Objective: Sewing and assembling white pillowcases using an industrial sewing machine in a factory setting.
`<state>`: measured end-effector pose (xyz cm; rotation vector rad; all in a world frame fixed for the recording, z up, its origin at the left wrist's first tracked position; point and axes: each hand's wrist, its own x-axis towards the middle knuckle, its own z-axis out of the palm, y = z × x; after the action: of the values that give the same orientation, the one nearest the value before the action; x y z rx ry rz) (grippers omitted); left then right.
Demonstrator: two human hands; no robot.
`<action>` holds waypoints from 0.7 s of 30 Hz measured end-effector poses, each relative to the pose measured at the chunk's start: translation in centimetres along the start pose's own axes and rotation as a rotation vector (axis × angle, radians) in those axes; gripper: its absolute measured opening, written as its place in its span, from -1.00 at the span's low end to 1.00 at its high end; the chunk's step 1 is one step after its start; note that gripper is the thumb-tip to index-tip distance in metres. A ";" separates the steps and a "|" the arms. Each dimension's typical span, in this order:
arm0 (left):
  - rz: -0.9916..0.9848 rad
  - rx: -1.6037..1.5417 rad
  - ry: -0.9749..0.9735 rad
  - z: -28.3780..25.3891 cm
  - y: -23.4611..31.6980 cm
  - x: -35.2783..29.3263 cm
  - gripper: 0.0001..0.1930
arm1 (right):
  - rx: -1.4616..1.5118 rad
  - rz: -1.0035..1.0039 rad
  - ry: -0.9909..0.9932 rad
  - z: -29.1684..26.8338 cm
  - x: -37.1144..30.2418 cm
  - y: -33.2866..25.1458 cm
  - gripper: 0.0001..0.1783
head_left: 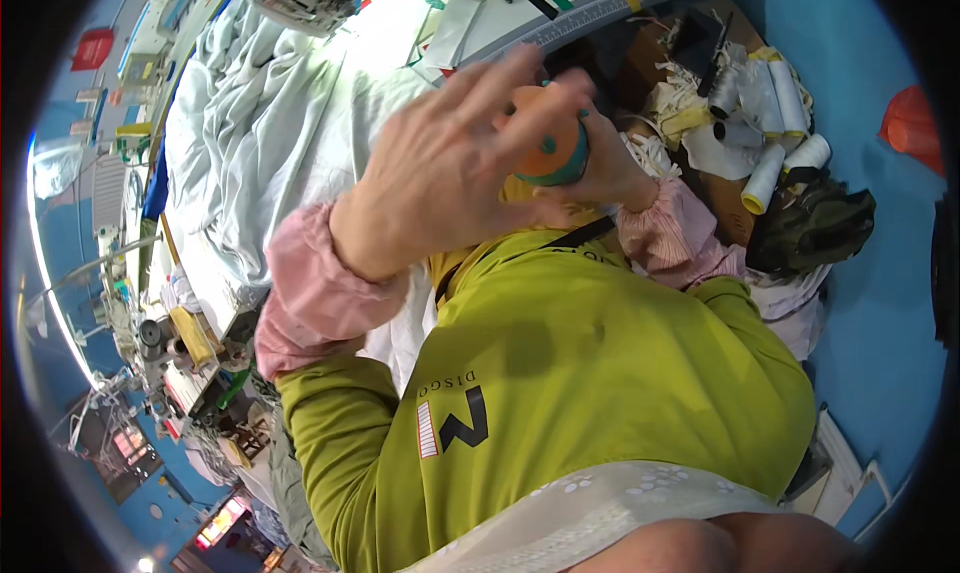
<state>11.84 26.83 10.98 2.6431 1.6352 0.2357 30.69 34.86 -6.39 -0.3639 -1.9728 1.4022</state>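
Observation:
My right hand (612, 161), in a pink gathered cuff, grips a round object (553, 145) from its right side. The object is orange with teal spots and a teal band at its lower edge; I cannot tell its kind. My left hand (435, 158) is raised in front of it, fingers apart and somewhat blurred. These fingers reach across the object's left part and hide some of it. Whether they touch it, I cannot tell. Behind my left hand lies a large heap of white cloth (255, 123).
A sewing machine head (305, 1) stands at the far side, by a table edge with a measuring scale (545, 35). To the right, an open cardboard box (730, 208) holds white thread cones (764, 178) and scraps. Dark cloth (815, 228) lies beside it, near a blue wall (850, 83).

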 end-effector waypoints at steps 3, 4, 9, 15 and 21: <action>0.286 -0.126 0.047 1.7 -1.5 0.9 -0.26 | -0.047 -0.048 -0.026 -0.3 0.9 -0.7 0.09; 0.287 -0.103 0.054 2.0 -2.0 1.3 -0.30 | -0.136 -0.065 0.010 -0.4 1.2 -1.0 0.06; -0.152 -0.061 0.122 3.5 -1.6 2.2 -0.39 | -0.293 -0.121 0.151 -0.6 3.3 0.8 0.03; -0.243 -0.224 0.092 1.9 -3.8 1.8 -0.09 | -0.352 -0.153 0.193 -2.1 4.2 0.8 0.04; 0.376 -0.015 0.100 2.4 -5.4 4.0 -0.25 | -0.167 -0.204 0.098 -1.7 4.0 1.8 0.05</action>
<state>9.16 32.91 8.55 2.9499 1.1354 0.3901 28.64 39.06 -6.25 -0.2916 -1.9898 1.0773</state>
